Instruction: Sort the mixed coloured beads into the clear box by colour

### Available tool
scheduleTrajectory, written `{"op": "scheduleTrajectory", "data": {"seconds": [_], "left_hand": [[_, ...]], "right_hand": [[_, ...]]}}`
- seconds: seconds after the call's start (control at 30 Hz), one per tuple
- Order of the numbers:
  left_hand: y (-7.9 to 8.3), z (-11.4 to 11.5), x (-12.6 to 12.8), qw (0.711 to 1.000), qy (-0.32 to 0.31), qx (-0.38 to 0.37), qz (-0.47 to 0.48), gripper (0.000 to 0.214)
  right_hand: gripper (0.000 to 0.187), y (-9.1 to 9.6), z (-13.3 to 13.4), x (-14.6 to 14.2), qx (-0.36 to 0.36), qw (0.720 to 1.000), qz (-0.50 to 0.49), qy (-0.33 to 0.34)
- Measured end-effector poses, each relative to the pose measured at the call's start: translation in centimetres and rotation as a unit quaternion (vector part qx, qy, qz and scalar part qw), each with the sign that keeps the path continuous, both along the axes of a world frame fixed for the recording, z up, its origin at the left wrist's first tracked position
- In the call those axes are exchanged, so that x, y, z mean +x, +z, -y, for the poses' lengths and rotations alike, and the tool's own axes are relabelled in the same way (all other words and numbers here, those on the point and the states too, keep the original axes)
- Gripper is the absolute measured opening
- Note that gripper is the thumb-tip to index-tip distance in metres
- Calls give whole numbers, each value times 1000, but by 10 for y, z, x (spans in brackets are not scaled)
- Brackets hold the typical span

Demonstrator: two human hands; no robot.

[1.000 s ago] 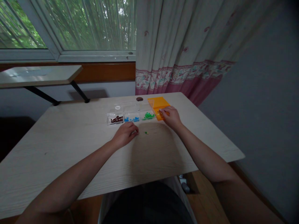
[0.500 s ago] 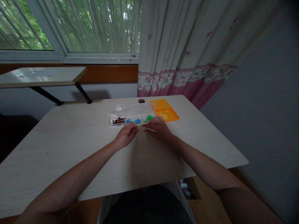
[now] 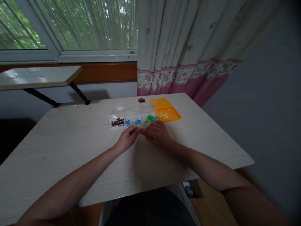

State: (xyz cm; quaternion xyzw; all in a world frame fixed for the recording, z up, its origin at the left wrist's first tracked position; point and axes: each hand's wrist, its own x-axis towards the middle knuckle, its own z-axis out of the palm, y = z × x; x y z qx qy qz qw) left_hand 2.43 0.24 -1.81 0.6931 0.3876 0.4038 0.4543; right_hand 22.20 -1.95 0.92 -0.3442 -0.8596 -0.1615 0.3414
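My left hand (image 3: 128, 137) is closed in a pinch just in front of the clear boxes. My right hand (image 3: 157, 134) meets it there, its fingers pressed together and pointing left, thumb and forefinger at the left fingertips. Something tiny may be between the fingertips, but it is too small to name. Beyond the hands, a row of clear plastic boxes (image 3: 109, 121) stands with lids up. They hold small brown pieces (image 3: 117, 121), blue pieces (image 3: 133, 121) and green pieces (image 3: 150, 117). An orange case (image 3: 174, 116) lies opened beside them, with small white pieces (image 3: 164, 115) in it.
The pale wooden table (image 3: 77, 160) carries everything. A raised shelf (image 3: 47, 77) on black legs stands at the back left. Behind the table hang long curtains (image 3: 169, 47) beside a window. The table has a round dark hole (image 3: 141, 100) near its back edge.
My right hand has moved its fingertips in to my left fingertips, closing the gap between them. A loose green piece on the table near my right hand is now out of sight. The view has shifted slightly.
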Motion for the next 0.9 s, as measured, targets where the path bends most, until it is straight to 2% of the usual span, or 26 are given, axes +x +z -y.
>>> {"op": "scheduleTrajectory", "data": {"seconds": [0.13,0.27,0.43,0.73,0.9], "left_hand": [[-3,0,0,1000,5,0,0,33],[-5,-1,0,999,29,2,-21,34],[-4,0,0,994,52,53,-77,30],[-3,-2,0,987,49,103,-116,30],[0,0,0,986,27,109,-120,28]], "right_hand": [[13,1,3,-3,-6,1000,10,-17],[16,1,4,-5,-44,997,42,-37],[19,1,5,-7,-94,992,71,-54],[18,-1,4,-10,-75,990,100,-66],[16,0,-2,-3,-66,993,82,-56]]}}
